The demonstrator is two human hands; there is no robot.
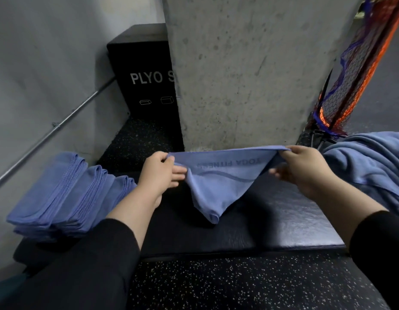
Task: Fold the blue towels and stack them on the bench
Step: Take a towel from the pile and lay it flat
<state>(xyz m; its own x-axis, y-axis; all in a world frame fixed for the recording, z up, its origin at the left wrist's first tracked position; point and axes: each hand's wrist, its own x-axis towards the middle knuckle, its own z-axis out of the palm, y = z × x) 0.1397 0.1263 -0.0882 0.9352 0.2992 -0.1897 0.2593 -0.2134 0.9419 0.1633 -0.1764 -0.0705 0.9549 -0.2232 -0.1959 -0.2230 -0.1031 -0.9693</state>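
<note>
A blue towel (pixel 218 182) with mirrored lettering hangs stretched between my two hands above the black padded bench (pixel 272 229). My left hand (pixel 159 174) pinches its left top corner. At the other top corner my right hand (pixel 303 168) pinches the cloth. The towel sags to a point that touches the bench. A stack of folded blue towels (pixel 66 195) lies on the bench's left end. A heap of unfolded blue towels (pixel 370 162) lies at the right end.
A concrete pillar (pixel 250 70) rises right behind the bench. A black plyo box (pixel 144 79) stands at the back left beside a grey wall with a metal rail (pixel 53 126). An orange and blue net (pixel 350 74) hangs at the right. Speckled rubber floor (pixel 238 285) lies in front.
</note>
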